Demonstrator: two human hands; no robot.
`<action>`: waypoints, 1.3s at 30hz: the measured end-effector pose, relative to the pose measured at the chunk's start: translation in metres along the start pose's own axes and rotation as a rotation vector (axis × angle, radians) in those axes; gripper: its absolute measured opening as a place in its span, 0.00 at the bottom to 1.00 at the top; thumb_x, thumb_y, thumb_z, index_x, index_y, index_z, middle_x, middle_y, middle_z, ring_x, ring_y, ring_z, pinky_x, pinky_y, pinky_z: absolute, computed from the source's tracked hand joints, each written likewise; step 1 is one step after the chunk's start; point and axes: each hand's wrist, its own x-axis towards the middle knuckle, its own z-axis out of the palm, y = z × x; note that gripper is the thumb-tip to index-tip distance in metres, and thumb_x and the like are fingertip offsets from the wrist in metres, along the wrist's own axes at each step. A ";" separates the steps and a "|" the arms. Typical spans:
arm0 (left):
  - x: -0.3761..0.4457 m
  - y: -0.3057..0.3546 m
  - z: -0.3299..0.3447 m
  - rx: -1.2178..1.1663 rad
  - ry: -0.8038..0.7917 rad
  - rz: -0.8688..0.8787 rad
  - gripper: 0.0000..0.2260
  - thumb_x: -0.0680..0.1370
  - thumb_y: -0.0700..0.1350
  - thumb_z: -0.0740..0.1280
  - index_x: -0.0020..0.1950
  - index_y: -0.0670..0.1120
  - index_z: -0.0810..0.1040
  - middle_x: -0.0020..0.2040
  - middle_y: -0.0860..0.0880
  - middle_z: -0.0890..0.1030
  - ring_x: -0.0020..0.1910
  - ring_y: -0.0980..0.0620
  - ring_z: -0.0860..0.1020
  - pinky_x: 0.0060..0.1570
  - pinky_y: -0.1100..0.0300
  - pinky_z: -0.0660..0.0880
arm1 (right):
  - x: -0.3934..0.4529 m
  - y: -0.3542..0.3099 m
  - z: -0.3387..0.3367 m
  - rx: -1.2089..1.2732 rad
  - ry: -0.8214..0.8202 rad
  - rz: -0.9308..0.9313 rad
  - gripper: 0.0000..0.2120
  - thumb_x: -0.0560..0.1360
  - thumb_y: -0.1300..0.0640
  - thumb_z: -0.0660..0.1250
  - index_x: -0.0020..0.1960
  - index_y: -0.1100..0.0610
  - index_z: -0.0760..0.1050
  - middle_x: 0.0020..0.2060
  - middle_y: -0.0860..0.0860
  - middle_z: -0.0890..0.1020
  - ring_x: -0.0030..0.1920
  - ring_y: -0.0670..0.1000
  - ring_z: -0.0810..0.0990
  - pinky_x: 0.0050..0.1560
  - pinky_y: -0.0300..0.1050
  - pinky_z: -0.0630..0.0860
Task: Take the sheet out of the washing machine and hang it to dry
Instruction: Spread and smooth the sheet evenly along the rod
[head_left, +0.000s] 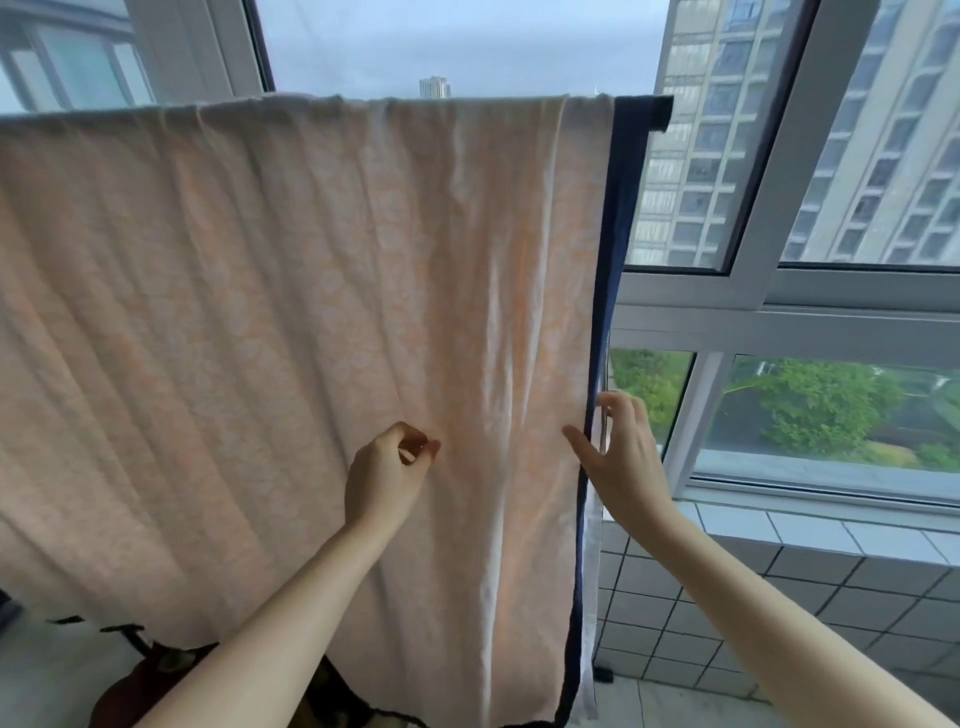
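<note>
Over rail (655, 108): sheet (291, 291) hangs lengthwise down; left hand (387, 470) fingers pinch it | right hand (618, 449) fingers spread

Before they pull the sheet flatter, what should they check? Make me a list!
1. Pale peach patterned sheet draped over the dark rail: ok.
2. Left hand pinching the cloth: ok.
3. Right hand gripping the sheet's dark blue border: not ok, fingers open beside it.
4. Sheet free of creases: not ok, vertical folds remain.
5. Bottom hem off the floor: cannot tell.
</note>
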 end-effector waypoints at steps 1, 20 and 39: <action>0.005 -0.001 -0.006 -0.019 0.012 0.005 0.07 0.75 0.52 0.71 0.43 0.50 0.79 0.37 0.56 0.80 0.38 0.55 0.79 0.40 0.58 0.75 | -0.001 -0.011 -0.001 -0.011 0.061 -0.015 0.21 0.74 0.54 0.71 0.63 0.58 0.68 0.56 0.48 0.69 0.54 0.45 0.68 0.52 0.37 0.65; 0.148 0.077 -0.186 -0.070 0.236 0.733 0.05 0.77 0.45 0.68 0.51 0.47 0.79 0.45 0.52 0.80 0.45 0.50 0.77 0.45 0.53 0.76 | 0.074 -0.203 -0.031 -0.315 0.445 -0.313 0.12 0.78 0.56 0.63 0.61 0.58 0.72 0.54 0.52 0.78 0.56 0.53 0.73 0.49 0.46 0.73; 0.201 0.171 -0.193 0.102 -0.080 0.950 0.10 0.76 0.51 0.71 0.53 0.49 0.83 0.49 0.52 0.82 0.47 0.53 0.79 0.50 0.55 0.75 | 0.186 -0.246 -0.123 -0.604 -0.094 -0.124 0.11 0.74 0.70 0.62 0.52 0.62 0.81 0.50 0.55 0.84 0.48 0.51 0.81 0.54 0.43 0.78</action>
